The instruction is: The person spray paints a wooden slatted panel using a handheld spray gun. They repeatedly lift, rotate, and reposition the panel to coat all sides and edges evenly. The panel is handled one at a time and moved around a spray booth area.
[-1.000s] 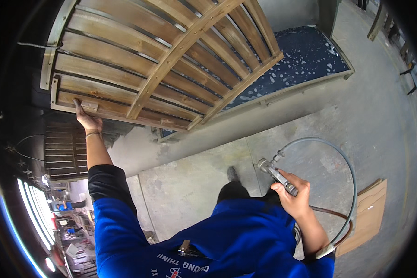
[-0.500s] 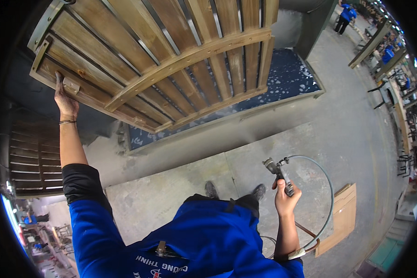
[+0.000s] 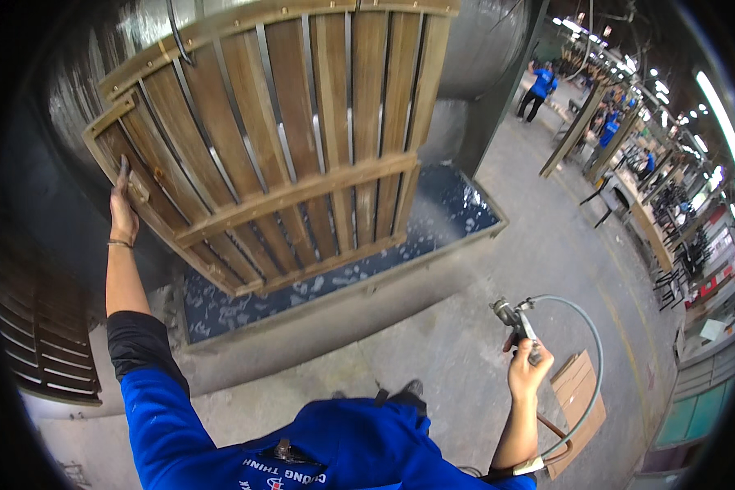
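Note:
A large slatted wooden panel [image 3: 302, 139] hangs tilted in front of me, above a shallow trough [image 3: 351, 302] with a dark wet bottom. My left hand [image 3: 122, 214] is raised and grips the panel's left edge. My right hand [image 3: 528, 371] is low at my right side and holds a metal spray gun [image 3: 516, 327] with its nozzle pointing up and left. A grey hose [image 3: 590, 367] loops from the gun down past my arm.
Flat cardboard [image 3: 580, 400] lies on the concrete floor by my right hand. A stack of dark slatted panels [image 3: 53, 351] stands at the left. Several people in blue [image 3: 539, 88] work at tables far right. A grey curved wall rises behind the panel.
The view has swung upward and the panel now hangs more upright, turned clockwise. My left hand has stayed on its left edge. My right hand with the spray gun has kept low.

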Demonstrator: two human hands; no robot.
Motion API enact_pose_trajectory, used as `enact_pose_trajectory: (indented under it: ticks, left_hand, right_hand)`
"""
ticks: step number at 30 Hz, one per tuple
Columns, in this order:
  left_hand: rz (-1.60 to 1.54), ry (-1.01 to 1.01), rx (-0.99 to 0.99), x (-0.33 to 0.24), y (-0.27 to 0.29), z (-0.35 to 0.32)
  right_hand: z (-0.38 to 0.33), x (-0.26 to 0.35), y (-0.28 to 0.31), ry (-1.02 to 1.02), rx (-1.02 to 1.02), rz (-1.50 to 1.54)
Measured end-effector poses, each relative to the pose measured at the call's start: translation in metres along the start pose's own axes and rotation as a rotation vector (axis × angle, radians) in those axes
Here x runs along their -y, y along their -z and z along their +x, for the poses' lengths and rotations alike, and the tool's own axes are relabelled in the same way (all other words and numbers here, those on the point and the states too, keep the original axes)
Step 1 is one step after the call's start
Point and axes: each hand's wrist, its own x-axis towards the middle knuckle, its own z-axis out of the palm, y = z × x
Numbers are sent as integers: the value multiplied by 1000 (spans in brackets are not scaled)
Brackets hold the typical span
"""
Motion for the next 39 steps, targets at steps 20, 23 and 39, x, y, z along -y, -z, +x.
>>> enact_pose_trajectory:
  ticks: [20,23,39]
  left_hand:
    - [91,-33,14,16,11,1]
    - [125,-38,31,15,11,-3]
    - [-96,-65,-111,-3,-12,-49]
  right_hand:
    - [76,175,63,471,167,-164]
    - [74,185,65,496,222,-98]
    - [96,216,37,756,256,72]
